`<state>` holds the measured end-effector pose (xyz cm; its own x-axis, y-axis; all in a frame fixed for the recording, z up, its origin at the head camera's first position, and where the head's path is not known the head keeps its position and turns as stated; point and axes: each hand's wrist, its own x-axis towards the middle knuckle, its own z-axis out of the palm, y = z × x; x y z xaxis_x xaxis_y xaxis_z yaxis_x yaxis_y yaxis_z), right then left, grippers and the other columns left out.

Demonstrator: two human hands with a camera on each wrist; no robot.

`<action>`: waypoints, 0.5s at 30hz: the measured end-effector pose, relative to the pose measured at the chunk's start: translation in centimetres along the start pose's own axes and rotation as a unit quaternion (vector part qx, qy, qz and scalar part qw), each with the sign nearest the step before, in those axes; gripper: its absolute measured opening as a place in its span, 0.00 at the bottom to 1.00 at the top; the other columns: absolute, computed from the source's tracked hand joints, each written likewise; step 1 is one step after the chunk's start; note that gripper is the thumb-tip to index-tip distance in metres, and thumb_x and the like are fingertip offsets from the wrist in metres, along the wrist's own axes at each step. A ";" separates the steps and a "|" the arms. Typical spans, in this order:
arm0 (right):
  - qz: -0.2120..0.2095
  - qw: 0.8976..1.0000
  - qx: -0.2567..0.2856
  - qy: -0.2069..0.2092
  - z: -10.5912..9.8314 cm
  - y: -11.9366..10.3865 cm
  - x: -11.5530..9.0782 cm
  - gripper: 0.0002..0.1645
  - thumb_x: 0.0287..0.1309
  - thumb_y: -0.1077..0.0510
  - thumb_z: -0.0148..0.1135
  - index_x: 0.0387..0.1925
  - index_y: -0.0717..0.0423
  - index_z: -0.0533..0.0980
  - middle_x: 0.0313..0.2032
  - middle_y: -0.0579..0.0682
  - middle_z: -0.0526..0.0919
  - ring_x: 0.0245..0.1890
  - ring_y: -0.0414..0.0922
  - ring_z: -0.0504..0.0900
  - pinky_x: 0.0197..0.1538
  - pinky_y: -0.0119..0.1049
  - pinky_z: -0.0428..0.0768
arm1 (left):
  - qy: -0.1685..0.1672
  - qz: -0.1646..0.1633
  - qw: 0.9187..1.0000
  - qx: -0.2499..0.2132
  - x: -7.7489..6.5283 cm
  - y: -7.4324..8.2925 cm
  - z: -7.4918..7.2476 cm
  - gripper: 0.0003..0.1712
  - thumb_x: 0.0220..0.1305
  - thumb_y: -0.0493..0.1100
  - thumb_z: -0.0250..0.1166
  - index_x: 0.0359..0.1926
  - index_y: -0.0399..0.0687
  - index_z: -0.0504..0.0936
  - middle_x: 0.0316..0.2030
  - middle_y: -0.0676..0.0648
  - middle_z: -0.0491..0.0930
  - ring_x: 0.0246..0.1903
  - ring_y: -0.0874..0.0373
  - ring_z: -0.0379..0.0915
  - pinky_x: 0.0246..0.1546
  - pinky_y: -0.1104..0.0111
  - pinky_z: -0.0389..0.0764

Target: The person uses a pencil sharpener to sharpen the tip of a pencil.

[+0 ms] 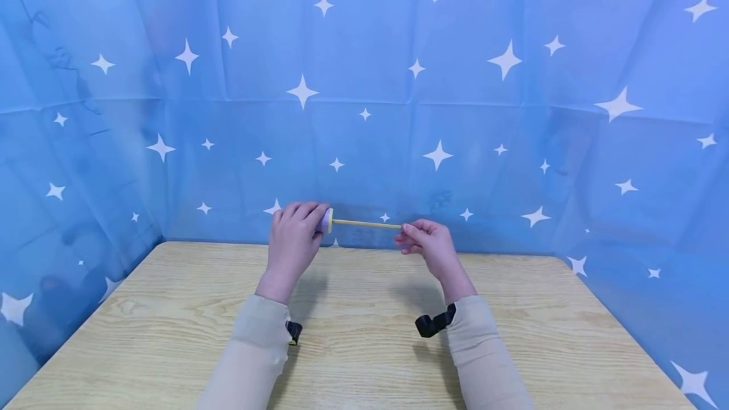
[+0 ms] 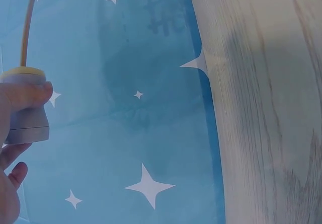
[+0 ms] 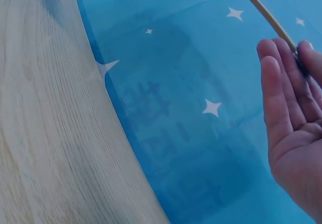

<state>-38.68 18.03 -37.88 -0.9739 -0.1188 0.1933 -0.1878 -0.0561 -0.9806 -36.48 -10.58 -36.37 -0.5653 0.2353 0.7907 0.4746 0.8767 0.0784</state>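
My left hand [image 1: 293,229] grips a small lavender pencil sharpener [image 2: 27,118] with a yellow rim, its thumb and fingers wrapped round the body. Into the yellow end runs a thin yellow pencil [image 1: 367,224], held nearly level above the table's far edge. My right hand [image 1: 429,242] pinches the pencil's other, darker end between thumb and fingers. In the right wrist view its remaining fingers [image 3: 274,88] extend beside the pencil. The inserted end of the pencil is hidden in the sharpener.
Both forearms reach over a light wood table [image 1: 364,334]. A blue curtain [image 1: 364,49] with white stars hangs behind the table and along its sides. Black wrist cameras [image 1: 435,323] sit at the cuffs.
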 end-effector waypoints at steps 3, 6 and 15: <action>0.010 1.000 0.024 0.006 0.2 0.0 0.0 0.11 0.63 0.54 0.63 0.35 0.60 0.80 0.30 0.52 0.86 0.34 0.46 0.86 0.37 0.39 0.84 | 0.001 -0.003 1.000 0.000 0.0 0.0 -0.1 0.27 0.53 0.37 0.73 0.56 0.51 0.82 0.50 0.47 0.80 0.52 0.47 0.71 0.48 0.52 0.70; 0.020 0.999 0.044 0.015 0.5 -0.1 0.0 0.10 0.64 0.54 0.63 0.34 0.58 0.80 0.29 0.51 0.86 0.31 0.45 0.86 0.37 0.38 0.84 | 0.003 0.000 1.000 -0.001 0.0 0.1 -0.1 0.27 0.53 0.37 0.73 0.56 0.51 0.82 0.50 0.47 0.80 0.52 0.47 0.71 0.48 0.52 0.70; 0.032 0.995 0.079 0.044 0.4 0.1 0.1 0.12 0.65 0.54 0.62 0.39 0.61 0.79 0.26 0.50 0.85 0.27 0.43 0.85 0.36 0.37 0.84 | 0.019 0.020 1.000 0.003 0.1 0.4 0.3 0.26 0.52 0.37 0.74 0.55 0.50 0.83 0.48 0.47 0.81 0.50 0.48 0.72 0.46 0.53 0.72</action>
<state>-38.75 17.62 -37.97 -0.9918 -0.0404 0.1209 -0.1101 -0.2064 -0.9722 -36.52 -10.06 -36.42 -0.5205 0.2537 0.8153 0.4920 0.8695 0.0435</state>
